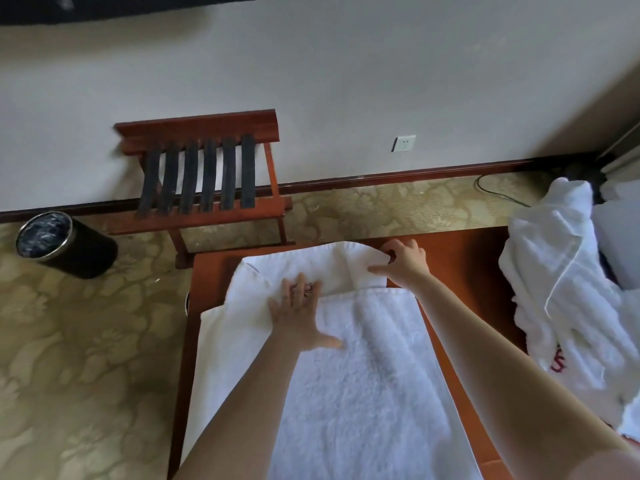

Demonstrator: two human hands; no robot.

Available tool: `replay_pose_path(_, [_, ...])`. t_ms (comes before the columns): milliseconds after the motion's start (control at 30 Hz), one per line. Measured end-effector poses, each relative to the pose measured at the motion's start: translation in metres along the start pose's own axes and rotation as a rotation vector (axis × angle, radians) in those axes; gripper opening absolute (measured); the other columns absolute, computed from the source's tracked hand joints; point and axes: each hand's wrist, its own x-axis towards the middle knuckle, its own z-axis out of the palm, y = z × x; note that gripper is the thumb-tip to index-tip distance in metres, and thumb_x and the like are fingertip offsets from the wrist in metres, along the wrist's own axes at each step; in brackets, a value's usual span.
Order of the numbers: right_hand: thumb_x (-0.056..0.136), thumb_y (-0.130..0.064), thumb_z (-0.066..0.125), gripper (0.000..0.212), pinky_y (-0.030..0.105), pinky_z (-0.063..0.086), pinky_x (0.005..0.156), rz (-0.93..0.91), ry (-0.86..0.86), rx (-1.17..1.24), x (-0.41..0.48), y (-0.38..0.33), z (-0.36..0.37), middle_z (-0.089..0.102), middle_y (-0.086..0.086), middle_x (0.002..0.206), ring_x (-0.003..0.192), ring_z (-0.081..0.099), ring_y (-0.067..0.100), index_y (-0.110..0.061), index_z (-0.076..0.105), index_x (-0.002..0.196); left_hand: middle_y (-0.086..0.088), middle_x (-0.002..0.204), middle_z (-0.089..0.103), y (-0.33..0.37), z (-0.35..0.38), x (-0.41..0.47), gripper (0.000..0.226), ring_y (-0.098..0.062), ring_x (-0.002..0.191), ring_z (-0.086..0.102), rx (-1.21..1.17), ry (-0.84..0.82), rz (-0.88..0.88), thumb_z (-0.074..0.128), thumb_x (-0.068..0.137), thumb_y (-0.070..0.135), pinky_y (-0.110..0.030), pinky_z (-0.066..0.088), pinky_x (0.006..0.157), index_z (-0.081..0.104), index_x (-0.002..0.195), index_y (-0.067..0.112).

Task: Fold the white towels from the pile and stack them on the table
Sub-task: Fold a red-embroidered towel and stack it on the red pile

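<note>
Starting at the left, our left hand (297, 315) lies flat on the white towel (346, 375), fingers spread, pinning the fold line. If that palm slips, the layers could skew — plush terry slides easily on itself. Further right, our right hand (403, 266) pinches the towel's far corner between thumb and fingertips; letting go early would probably leave the edge crooked. The towel lies along the wooden table (464, 258), thick and fluffy, part folded, with red embroidery near our left fingers. The pile (568, 289) sits at the right — rumpled, white.
</note>
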Motion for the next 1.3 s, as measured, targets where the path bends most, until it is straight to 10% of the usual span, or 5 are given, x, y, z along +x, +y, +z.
replay_pose_path(267, [0.082, -0.016, 0.065, 0.015, 0.030, 0.040, 0.064, -0.022, 0.188, 0.502, 0.026, 0.005, -0.013, 0.061, 0.004, 0.087, 0.081, 0.055, 0.022, -0.007, 0.058, 0.092, 0.006, 0.128, -0.061, -0.003, 0.004, 0.011, 0.144, -0.026, 0.123, -0.052, 0.053, -0.101, -0.048, 0.060, 0.046, 0.088, -0.059, -0.018, 0.107, -0.041, 0.135, 0.036])
replay_pose_path(633, [0.084, -0.010, 0.059, 0.034, 0.044, 0.040, 0.078, -0.321, 0.464, -0.079, -0.018, -0.032, 0.028, 0.055, 0.015, 0.114, 0.102, 0.050, 0.036, -0.005, 0.057, 0.117, 0.012, 0.123, -0.065, -0.005, 0.007, 0.012, 0.138, -0.021, 0.113, -0.060, 0.031, -0.076, -0.026, 0.058, 0.042, 0.088, -0.055, -0.027, 0.100, -0.053, 0.113, 0.045])
replay_pose_path(833, [0.089, 0.000, 0.044, 0.033, 0.030, 0.036, 0.060, -0.439, 0.232, 0.107, -0.052, -0.074, 0.067, 0.059, 0.010, 0.112, 0.087, 0.060, 0.031, -0.007, 0.058, 0.119, -0.010, 0.131, 0.043, -0.027, 0.001, -0.004, 0.052, -0.028, 0.120, 0.038, -0.151, 0.616, -0.036, 0.058, 0.084, 0.053, -0.038, 0.037, 0.094, 0.053, 0.118, 0.015])
replay_pose_path(1033, [0.087, -0.007, 0.047, 0.033, 0.036, 0.041, 0.079, -0.435, 0.147, -0.010, -0.083, -0.085, 0.115, 0.057, 0.007, 0.110, 0.099, 0.053, 0.028, -0.009, 0.056, 0.118, -0.013, 0.124, 0.043, -0.055, -0.029, 0.000, 0.058, -0.032, 0.114, 0.041, -0.304, 0.613, -0.522, 0.064, 0.079, 0.037, -0.040, 0.042, 0.085, 0.045, 0.123, 0.005])
replay_pose_path(1300, [0.094, -0.033, 0.046, 0.027, 0.040, 0.037, 0.084, -0.399, 0.220, -0.238, -0.071, -0.086, 0.131, 0.052, 0.006, 0.106, 0.098, 0.047, 0.027, -0.013, 0.054, 0.110, -0.019, 0.116, 0.057, -0.105, -0.060, 0.011, 0.030, -0.037, 0.106, 0.054, -0.466, 0.507, -0.431, 0.046, 0.086, 0.003, -0.036, 0.043, 0.079, 0.052, 0.116, 0.004])
